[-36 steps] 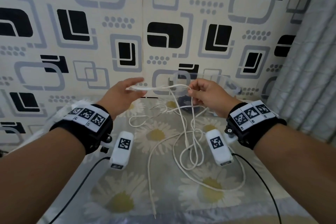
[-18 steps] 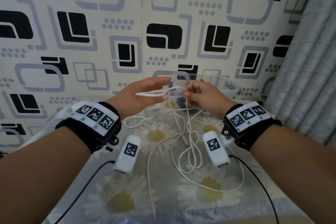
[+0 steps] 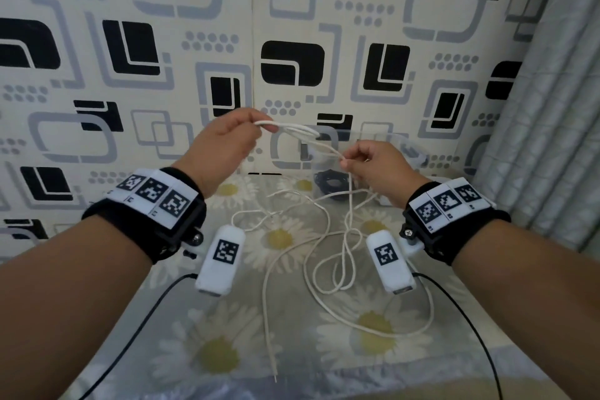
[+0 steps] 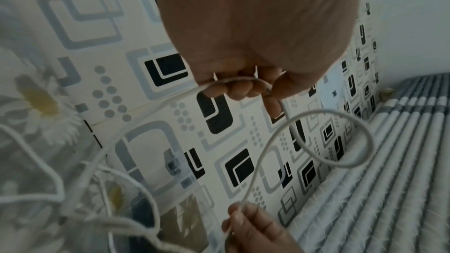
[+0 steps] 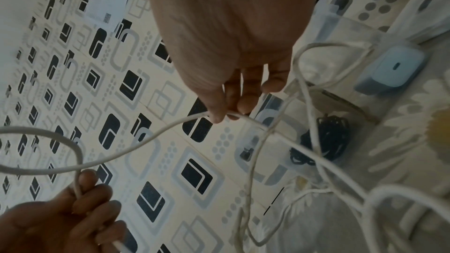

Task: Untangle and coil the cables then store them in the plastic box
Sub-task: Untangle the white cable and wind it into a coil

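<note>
A long white cable [image 3: 328,237] lies tangled on the daisy-print cloth, and one end is lifted between both hands. My left hand [image 3: 227,136] is raised at centre and grips a small loop of the white cable [image 4: 316,138] in curled fingers. Lower and to the right, my right hand [image 3: 370,166] pinches the same white cable [image 5: 185,120] between thumb and fingertips; the rest hangs down from it to the cloth. Behind my right hand stands the clear plastic box [image 3: 399,143] against the wall, with a coiled black cable [image 3: 331,183] inside.
A patterned wall [image 3: 292,42] closes the back and a grey curtain [image 3: 552,107] the right side. A pale blue charger block [image 5: 394,70] lies by the box. The free tip of the cable [image 3: 275,377] reaches the front edge of the cloth.
My left hand has risen and drawn back to the left with a cable loop in its fingers. My right hand has shifted slightly right and lower, still pinching the cable.
</note>
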The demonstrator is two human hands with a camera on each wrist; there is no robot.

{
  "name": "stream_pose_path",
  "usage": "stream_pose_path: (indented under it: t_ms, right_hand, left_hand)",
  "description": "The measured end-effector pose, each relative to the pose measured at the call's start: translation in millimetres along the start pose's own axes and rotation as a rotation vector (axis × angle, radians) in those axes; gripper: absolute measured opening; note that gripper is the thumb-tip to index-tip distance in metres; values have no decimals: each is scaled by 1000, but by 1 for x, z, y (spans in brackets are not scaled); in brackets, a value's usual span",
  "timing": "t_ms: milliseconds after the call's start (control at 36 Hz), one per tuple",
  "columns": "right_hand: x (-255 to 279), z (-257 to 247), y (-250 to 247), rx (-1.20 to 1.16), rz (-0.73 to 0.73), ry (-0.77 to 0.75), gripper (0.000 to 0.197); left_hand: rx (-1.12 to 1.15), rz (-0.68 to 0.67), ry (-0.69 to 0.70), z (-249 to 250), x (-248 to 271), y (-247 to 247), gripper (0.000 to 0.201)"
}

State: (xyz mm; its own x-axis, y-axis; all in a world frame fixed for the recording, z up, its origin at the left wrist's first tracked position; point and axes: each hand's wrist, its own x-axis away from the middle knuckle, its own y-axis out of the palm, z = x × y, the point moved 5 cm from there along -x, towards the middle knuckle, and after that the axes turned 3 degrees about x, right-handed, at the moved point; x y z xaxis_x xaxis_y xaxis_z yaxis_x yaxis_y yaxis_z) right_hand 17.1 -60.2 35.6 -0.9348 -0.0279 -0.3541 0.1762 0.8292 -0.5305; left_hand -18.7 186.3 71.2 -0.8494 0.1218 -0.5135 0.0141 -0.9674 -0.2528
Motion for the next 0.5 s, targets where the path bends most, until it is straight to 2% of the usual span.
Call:
stream_pose_path:
  t_ms: [111, 250, 361, 500]
  right_hand:
    - [-1, 2, -4, 127, 11, -3, 4]
    - [-2, 7, -7, 204, 10, 32, 5]
    - [-2, 9, -9, 219, 10, 67, 8]
    - [-2, 13, -13, 114, 2, 128, 12]
  left_hand:
    - [-10, 146, 43, 1, -4, -16, 18]
    - [-7, 283, 116, 2, -7, -35, 16]
    - [-15, 388, 85, -7, -7, -47, 14]
    - [-44, 508, -13, -27, -7, -64, 17]
